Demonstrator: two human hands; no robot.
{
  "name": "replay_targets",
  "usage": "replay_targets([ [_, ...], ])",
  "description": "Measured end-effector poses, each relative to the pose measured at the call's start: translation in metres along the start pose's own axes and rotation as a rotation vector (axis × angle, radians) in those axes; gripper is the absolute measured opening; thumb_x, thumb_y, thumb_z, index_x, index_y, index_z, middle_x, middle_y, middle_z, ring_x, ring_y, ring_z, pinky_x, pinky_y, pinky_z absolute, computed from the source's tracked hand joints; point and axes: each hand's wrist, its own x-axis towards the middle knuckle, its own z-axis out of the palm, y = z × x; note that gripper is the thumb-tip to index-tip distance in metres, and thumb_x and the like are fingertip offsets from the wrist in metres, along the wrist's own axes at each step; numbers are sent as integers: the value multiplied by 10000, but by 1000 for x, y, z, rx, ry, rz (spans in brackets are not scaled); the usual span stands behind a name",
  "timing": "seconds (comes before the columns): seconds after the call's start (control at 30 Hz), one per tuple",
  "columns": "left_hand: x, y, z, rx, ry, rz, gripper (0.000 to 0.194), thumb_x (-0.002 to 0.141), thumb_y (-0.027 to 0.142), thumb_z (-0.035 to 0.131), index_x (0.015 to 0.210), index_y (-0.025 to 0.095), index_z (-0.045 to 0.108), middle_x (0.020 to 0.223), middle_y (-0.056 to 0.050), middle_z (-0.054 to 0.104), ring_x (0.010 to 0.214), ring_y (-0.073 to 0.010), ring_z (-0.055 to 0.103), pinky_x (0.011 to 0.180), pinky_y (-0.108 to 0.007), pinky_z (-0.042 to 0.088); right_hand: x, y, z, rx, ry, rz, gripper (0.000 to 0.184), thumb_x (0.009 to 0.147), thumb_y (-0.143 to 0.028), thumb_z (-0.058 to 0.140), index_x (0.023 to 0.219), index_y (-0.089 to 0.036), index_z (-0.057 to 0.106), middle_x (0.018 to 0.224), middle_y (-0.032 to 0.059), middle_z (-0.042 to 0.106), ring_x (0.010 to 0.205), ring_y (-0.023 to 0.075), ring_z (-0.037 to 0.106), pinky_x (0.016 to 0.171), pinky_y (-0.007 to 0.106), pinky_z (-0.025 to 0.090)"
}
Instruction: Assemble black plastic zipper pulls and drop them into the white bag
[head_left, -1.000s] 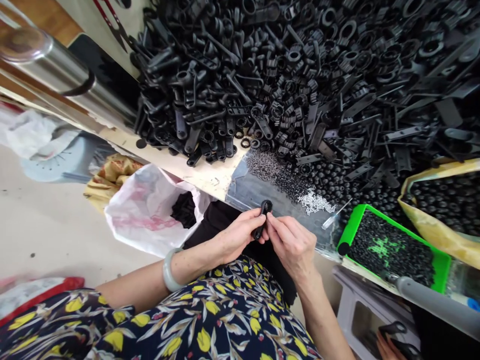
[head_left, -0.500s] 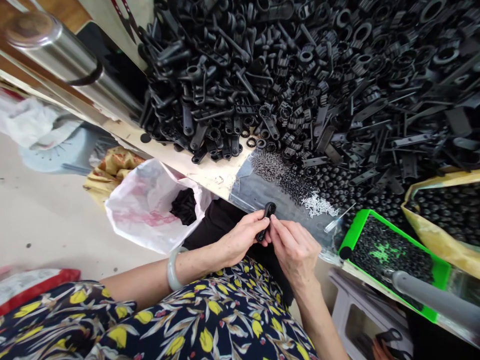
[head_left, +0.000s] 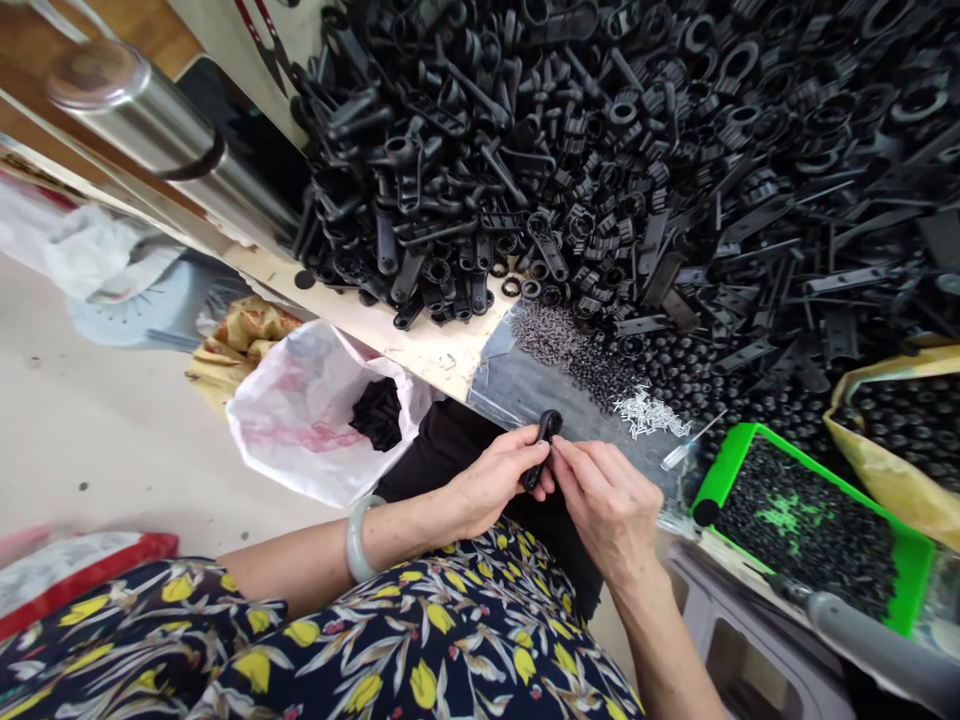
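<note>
Black parts crowd the desk (head_left: 450,352), left hand (head_left: 499,475) clamping a black handle (head_left: 541,452), right hand's (head_left: 611,500) grip pinched together against it

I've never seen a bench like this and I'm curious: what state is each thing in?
left hand: closed on black part
right hand: fingertips at black part; grip unclear
black part: held
white bag: open, black pieces inside
yellow bag: open, black balls inside
green tray: filled
white pins: loose, heaped
screwdriver: lying down
</note>
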Motion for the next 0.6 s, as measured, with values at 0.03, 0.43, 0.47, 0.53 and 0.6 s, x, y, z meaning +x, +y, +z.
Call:
replay_targets([
  [0.03, 0, 0, 0, -5, -2, -9, 200, 904, 360, 627, 909, 162, 602, 743, -8, 556, 681, -121, 522, 658, -263, 393, 0, 1, 0, -6, -3, -12, 158, 996, -150, 679, 1148, -161, 720, 903, 36, 761, 776, 166, 658, 724, 312, 454],
  [0.43, 1, 4, -4, -87, -33, -25, 228, 866, 369, 690, 924, 161, 617, 729, -12, 582, 670, -125, 550, 634, -258, 401, 5, 10, 0, 28, -16, -101, 145, 989, -133, 680, 1132, -138, 706, 925, 58, 763, 814, 174, 686, 759, 300, 493],
  [0.47, 1, 4, -5, -93, -38, -25, 232, 863, 370, 695, 926, 161, 618, 726, -11, 582, 666, -125, 549, 628, -258, 400, 5, 12, 2, 49, -17, -102, 155, 989, -129, 679, 1142, -143, 701, 947, 58, 766, 830, 173, 692, 768, 297, 502],
  [0.53, 1, 4, -6, -108, -48, -27, 237, 857, 369, 709, 923, 159, 620, 715, -7, 579, 658, -126, 549, 618, -257, 399, 4, 17, 4, 108, -23, -88, 153, 990, -129, 675, 1139, -160, 697, 976, 54, 767, 859, 170, 702, 788, 292, 520],
  [0.6, 1, 4, -7, -129, -59, -31, 243, 848, 365, 725, 918, 154, 625, 710, -5, 579, 648, -125, 551, 612, -257, 401, 5, 20, 7, 174, -29, -63, 130, 996, -135, 666, 1115, -176, 701, 984, 47, 767, 870, 162, 709, 807, 287, 537],
])
